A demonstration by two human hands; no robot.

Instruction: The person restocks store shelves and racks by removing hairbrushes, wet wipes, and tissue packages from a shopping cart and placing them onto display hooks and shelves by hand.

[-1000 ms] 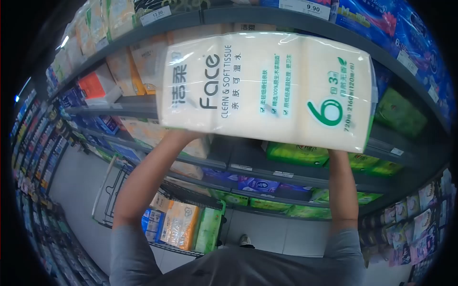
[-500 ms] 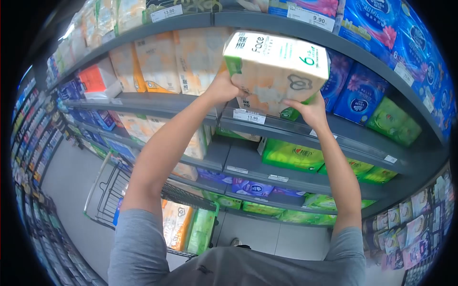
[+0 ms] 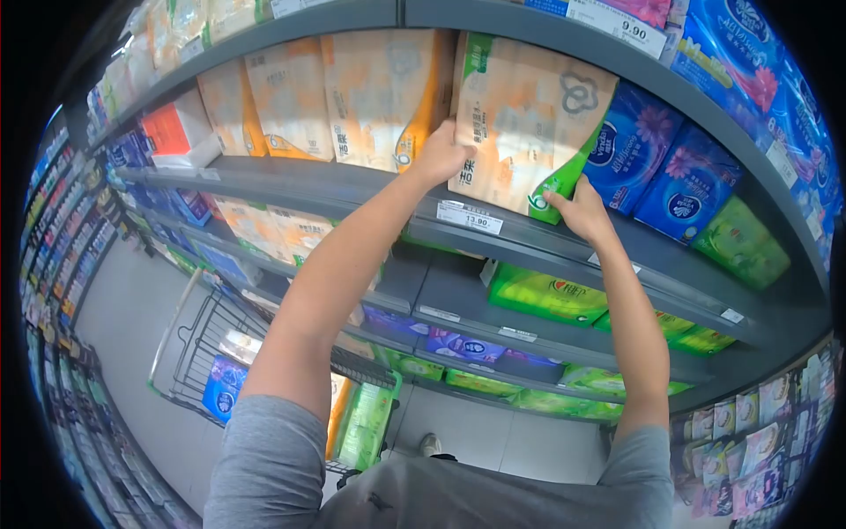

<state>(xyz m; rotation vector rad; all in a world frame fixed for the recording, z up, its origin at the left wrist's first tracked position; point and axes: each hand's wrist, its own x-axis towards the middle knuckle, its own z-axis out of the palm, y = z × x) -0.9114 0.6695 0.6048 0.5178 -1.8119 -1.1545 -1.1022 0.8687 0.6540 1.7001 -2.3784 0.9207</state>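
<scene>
A cream tissue pack (image 3: 533, 115) with green trim stands upright at the shelf, its large front face towards me. My left hand (image 3: 443, 155) is closed on its left edge. My right hand (image 3: 582, 213) grips its lower right corner, thumb across the front. Left of it are similar tissue packs with orange trim (image 3: 379, 97). Close on its right stand blue tissue packs (image 3: 636, 145). Below it, on the shelf edge, is a 13.90 price tag (image 3: 470, 218). The fingers behind the pack are hidden.
A wire shopping cart (image 3: 189, 344) stands at lower left, holding a blue pack (image 3: 225, 386) and a green pack (image 3: 364, 425). Lower shelves bear green packs (image 3: 546, 294) and purple packs (image 3: 467, 346). Hanging goods (image 3: 749, 432) line the right side.
The cream tissue pack has turned from its tilted position, top towards me, to upright with its front facing me. Both hands moved with it, the right one lower. The cart shows more fully.
</scene>
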